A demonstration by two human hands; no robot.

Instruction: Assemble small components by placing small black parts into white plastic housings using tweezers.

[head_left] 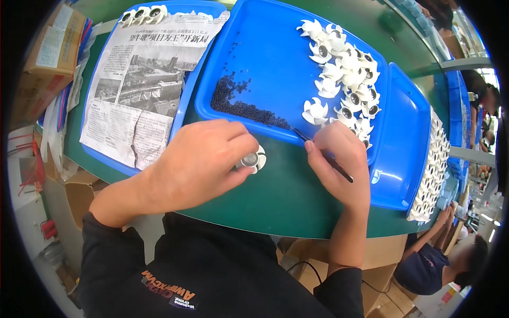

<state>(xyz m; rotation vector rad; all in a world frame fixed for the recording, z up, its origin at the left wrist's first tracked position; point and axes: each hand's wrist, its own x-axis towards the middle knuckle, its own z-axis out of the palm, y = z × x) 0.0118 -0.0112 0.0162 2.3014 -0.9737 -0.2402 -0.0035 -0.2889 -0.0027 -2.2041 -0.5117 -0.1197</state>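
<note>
My left hand is closed on a small white fan wheel, its round hub facing up, over the green table near the front of the blue tray. Dark tweezers are pinched in my right hand. Their tips reach into the tray's near edge, beside a spread of tiny black ring-like parts. Whether the tips grip one of these parts is too small to tell. Several white fan wheels lie heaped along the tray's right side, some with dark round centres.
On the left, newspaper covers another blue tray, with three fan wheels at its far end. To the right stands a blue tray, then rows of white fan wheels. Cardboard boxes are at far left. A co-worker sits at right.
</note>
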